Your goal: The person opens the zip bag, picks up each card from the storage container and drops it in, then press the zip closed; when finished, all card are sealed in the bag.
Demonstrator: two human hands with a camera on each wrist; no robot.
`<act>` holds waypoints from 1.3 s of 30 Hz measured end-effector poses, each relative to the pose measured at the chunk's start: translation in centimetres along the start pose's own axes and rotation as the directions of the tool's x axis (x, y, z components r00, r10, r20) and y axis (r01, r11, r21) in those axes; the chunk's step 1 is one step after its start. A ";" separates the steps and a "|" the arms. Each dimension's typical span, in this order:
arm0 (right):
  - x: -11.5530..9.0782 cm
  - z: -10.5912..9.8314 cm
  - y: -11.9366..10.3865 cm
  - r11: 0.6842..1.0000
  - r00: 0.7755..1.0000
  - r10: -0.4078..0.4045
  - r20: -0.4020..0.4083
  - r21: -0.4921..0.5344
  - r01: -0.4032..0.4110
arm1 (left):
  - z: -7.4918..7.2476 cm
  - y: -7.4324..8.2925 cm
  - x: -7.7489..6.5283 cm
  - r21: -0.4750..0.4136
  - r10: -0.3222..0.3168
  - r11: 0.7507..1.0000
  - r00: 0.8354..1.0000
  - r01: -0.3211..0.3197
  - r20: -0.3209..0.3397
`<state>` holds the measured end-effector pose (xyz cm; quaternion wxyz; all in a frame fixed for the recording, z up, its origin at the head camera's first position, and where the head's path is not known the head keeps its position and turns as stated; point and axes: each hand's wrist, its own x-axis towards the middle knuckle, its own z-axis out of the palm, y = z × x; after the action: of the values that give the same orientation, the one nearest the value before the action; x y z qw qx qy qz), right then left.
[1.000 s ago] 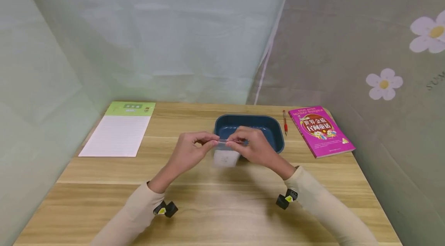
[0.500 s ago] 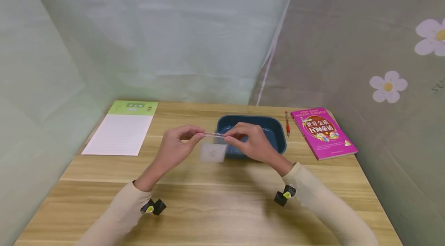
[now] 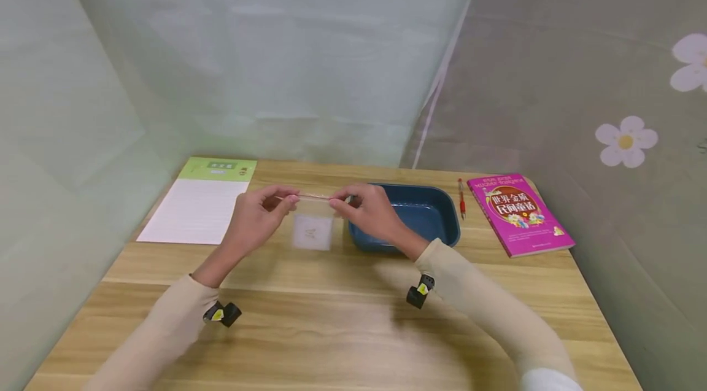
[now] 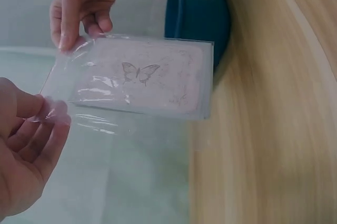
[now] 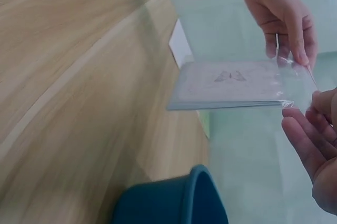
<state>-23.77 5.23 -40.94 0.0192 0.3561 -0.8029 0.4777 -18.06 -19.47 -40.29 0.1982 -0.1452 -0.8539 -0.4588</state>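
A clear plastic bag (image 4: pixel 100 124) hangs between both hands, above the table. Inside it lies a pale pinkish stack of cards or paper (image 4: pixel 142 77) with a butterfly printed on its face; which of the two cannot be told. My left hand (image 3: pixel 255 219) pinches one top corner of the bag between thumb and fingers. The other top corner is pinched by my right hand (image 3: pixel 369 212), which is over the left end of a dark blue bin (image 3: pixel 420 219). In the right wrist view the stack (image 5: pixel 229 82) sits at the bag's lower end, away from the fingers.
A lined writing pad (image 3: pixel 190 210) with a green top lies at the left back of the wooden table (image 3: pixel 331 329). Right of the bin are a red pen (image 3: pixel 462 199) and a magenta book (image 3: pixel 519 213). Fabric walls (image 3: pixel 309 59) rise behind the table.
Both hands have moved left and slightly up with the bag, from in front of the bin to its left side. The hands are a little farther apart, and the bag's top edge is stretched between them.
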 end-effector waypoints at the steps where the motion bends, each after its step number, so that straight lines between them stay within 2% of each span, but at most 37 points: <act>1: 0.3 0.3 0.1 1.000 1.000 0.004 0.003 0.005 -0.004 | -0.2 -0.3 0.1 0.011 -0.002 1.000 1.000 0.002 -0.001; 11: 1.8 3.4 0.5 0.988 0.994 0.107 0.032 0.105 -0.110 | -1.8 -3.3 0.2 0.093 -0.102 0.991 0.993 0.096 0.057; 21: 2.6 5.5 0.9 0.972 0.981 0.185 0.065 0.133 -0.192 | -2.5 -5.5 -0.1 0.100 -0.131 0.988 0.987 0.121 0.096; 25: 3.2 6.0 1.4 0.976 0.977 0.193 0.086 0.083 -0.200 | -2.5 -6.7 0.2 0.123 -0.143 0.984 0.983 0.129 0.115; 31: 4.4 6.4 2.5 0.982 0.980 0.186 0.073 -0.051 -0.183 | -2.4 -8.3 0.8 0.176 -0.175 0.973 0.975 0.150 0.138; 39: 6.1 6.8 3.5 0.957 0.973 0.207 0.099 -0.228 -0.180 | -1.8 -10.3 1.8 0.218 -0.176 0.966 0.972 0.141 0.153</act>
<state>-28.25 -2.41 -45.00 -0.0380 0.2999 -0.8811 0.3638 -23.72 -26.39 -46.08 0.1008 -0.0939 -0.9194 -0.3684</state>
